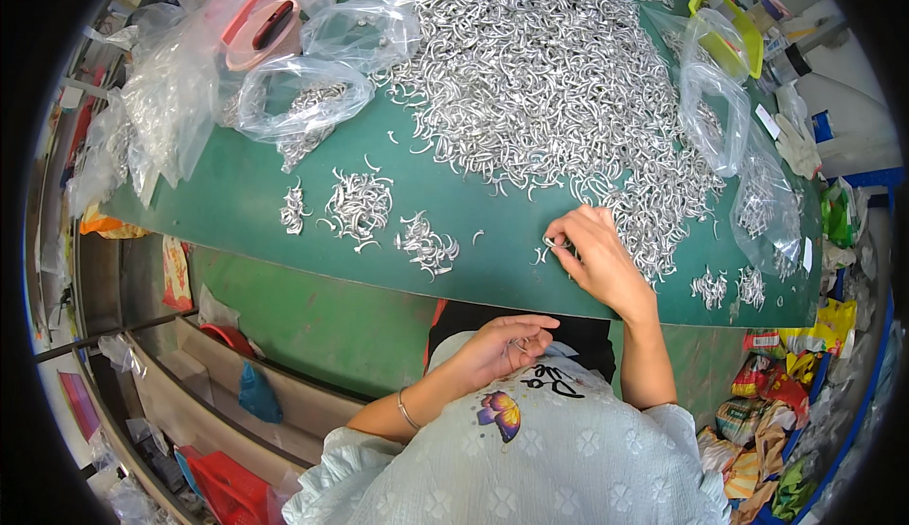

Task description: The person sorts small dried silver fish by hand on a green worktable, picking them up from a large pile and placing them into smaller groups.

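A large heap of small curved silver metal pieces (549, 71) covers the far middle of a green table (237, 184). At the heap's near edge, my right hand (604, 260) has its thumb and forefinger pinched on a small curved metal piece (551, 242). Another loose piece (540, 256) lies on the table just below those fingertips. My left hand (500, 347) is held over my lap, below the table's edge, palm turned up and fingers curled. A bit of silver shows between its fingers; most of what it holds is hidden.
Small piles of metal pieces (360, 206) lie to the left, with others (708, 288) at the near right. Clear plastic bags (303, 99) stand on both sides. A pink tub (263, 37) and a yellow-green basket (727, 28) sit farther back. Colourful packages (757, 411) fill the right shelf.
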A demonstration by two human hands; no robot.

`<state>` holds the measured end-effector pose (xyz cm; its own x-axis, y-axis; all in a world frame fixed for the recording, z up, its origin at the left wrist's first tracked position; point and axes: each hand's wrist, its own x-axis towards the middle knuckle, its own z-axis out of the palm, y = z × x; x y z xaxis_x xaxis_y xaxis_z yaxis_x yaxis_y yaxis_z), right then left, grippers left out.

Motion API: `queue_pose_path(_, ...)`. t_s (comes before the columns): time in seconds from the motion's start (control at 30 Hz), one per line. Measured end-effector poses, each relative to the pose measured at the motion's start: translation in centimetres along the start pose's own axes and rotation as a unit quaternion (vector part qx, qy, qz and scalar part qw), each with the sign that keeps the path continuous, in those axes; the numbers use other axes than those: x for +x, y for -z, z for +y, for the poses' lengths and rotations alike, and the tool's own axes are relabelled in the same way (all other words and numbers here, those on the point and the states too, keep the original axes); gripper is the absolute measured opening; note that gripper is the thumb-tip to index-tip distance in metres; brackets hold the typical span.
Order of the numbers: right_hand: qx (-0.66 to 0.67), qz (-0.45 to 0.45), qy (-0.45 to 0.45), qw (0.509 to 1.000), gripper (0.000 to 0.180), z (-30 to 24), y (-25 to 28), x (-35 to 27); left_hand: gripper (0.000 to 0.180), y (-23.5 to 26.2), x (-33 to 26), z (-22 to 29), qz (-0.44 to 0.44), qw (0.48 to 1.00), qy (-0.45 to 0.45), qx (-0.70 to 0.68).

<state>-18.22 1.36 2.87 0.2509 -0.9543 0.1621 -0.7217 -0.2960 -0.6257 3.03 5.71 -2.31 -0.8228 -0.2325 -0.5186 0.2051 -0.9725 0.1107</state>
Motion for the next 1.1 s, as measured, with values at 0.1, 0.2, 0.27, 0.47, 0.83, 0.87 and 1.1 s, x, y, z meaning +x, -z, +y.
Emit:
queue_pose_path(0.1, -0.038, 0.009, -0.038, 0.999, 0.019, -0.3, -0.6, -0.3, 0.025, 0.8, 0.7, 0.0, 0.011, 1.000, -0.011, -0.006)
queue_pose_path(0.2, -0.061, 0.002, -0.052, 0.997, 0.019, -0.3, -0.8, -0.5, 0.025, 1.3, 1.3, -0.4, -0.005, 1.000, -0.020, -0.023)
queue_pose_path(0.27, -0.077, -0.002, -0.041, 0.996, 0.018, -0.3, -0.8, -0.5, 0.024, 0.9, 1.3, -0.5, 0.019, 1.000, -0.018, -0.016)
queue_pose_path(0.47, -0.052, 0.011, -0.016, 0.998, 0.018, -0.2, -0.9, -0.4, 0.023, 0.6, 1.3, -0.4, 0.037, 0.999, -0.018, -0.012)
queue_pose_path(0.83, 0.025, 0.029, 0.003, 0.999, 0.016, 0.2, -1.1, -0.6, 0.023, 0.9, 1.4, -0.5, 0.039, 0.999, -0.022, -0.006)
queue_pose_path(0.87, 0.026, 0.031, 0.002, 0.999, 0.016, 0.2, -1.1, -0.5, 0.023, 1.1, 1.4, -0.5, 0.031, 0.999, -0.026, -0.008)
queue_pose_path(1.1, 0.013, -0.007, 0.033, 0.999, 0.019, 0.6, -1.0, -1.3, 0.022, 1.1, 1.3, -0.7, 0.042, 0.999, -0.010, -0.006)
